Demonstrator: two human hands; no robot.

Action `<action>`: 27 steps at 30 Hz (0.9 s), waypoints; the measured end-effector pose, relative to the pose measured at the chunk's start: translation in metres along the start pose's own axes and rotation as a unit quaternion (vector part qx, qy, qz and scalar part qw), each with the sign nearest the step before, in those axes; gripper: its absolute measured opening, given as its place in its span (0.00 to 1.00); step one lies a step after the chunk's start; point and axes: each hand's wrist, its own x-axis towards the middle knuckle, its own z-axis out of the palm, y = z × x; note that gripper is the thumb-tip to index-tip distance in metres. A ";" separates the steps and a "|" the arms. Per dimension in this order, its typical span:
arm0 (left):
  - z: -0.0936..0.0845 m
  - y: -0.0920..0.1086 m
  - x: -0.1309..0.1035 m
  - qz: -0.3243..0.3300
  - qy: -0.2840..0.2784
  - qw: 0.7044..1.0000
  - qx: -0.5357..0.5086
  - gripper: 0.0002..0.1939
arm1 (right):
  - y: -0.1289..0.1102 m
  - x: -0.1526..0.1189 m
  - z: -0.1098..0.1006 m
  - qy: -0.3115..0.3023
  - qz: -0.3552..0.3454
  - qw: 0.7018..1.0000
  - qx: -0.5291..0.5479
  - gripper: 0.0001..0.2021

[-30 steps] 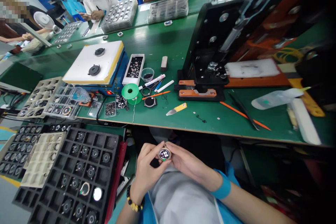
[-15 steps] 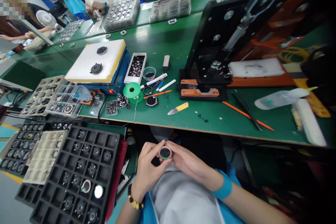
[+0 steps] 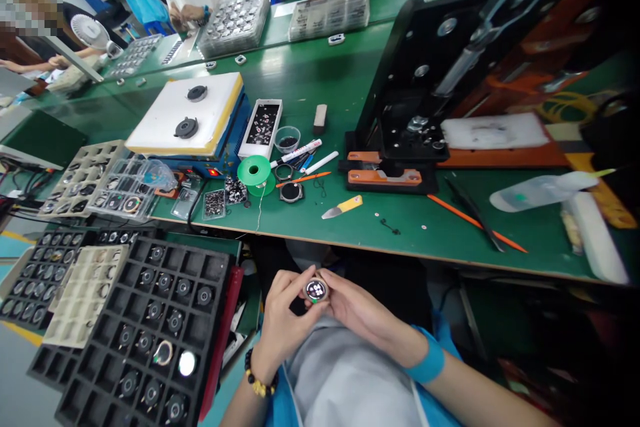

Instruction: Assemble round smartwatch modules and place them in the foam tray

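Observation:
Between my two hands, just below the bench edge, is a round watch with a gold-coloured case. Its face points up and its screen is lit with white digits; a small green spot shows at the lower rim. My left hand pinches it from the left with thumb and fingers. From the other side my right hand grips the case, its fingers partly hidden behind it. To the left lies a black compartment tray with several watch bodies in its cells, one glowing white.
Above my hands runs the green bench. On it are a yellow-handled blade, a green spool, a heating plate, a black press, tweezers and a squeeze bottle. Co-workers sit across the bench.
The watch screen, dark before, is now lit with digits. Both hands keep the same hold on it. The camera view has shifted slightly.

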 end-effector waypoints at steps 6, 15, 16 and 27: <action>0.003 -0.001 -0.002 -0.012 -0.006 1.000 -0.003 0.33 | 0.002 0.001 -0.001 0.000 -0.016 1.000 -0.002 0.17; 0.004 0.003 -0.002 -0.032 0.000 0.999 -0.005 0.29 | 0.000 -0.002 -0.001 -0.001 -0.022 1.000 -0.011 0.18; 0.004 0.004 -0.002 -0.035 0.001 0.999 -0.013 0.29 | -0.001 -0.003 -0.001 -0.006 -0.026 0.999 -0.020 0.18; -0.003 0.009 -0.003 -0.032 0.029 0.991 -0.124 0.08 | -0.015 -0.019 -0.004 -0.096 -0.153 0.943 -0.278 0.22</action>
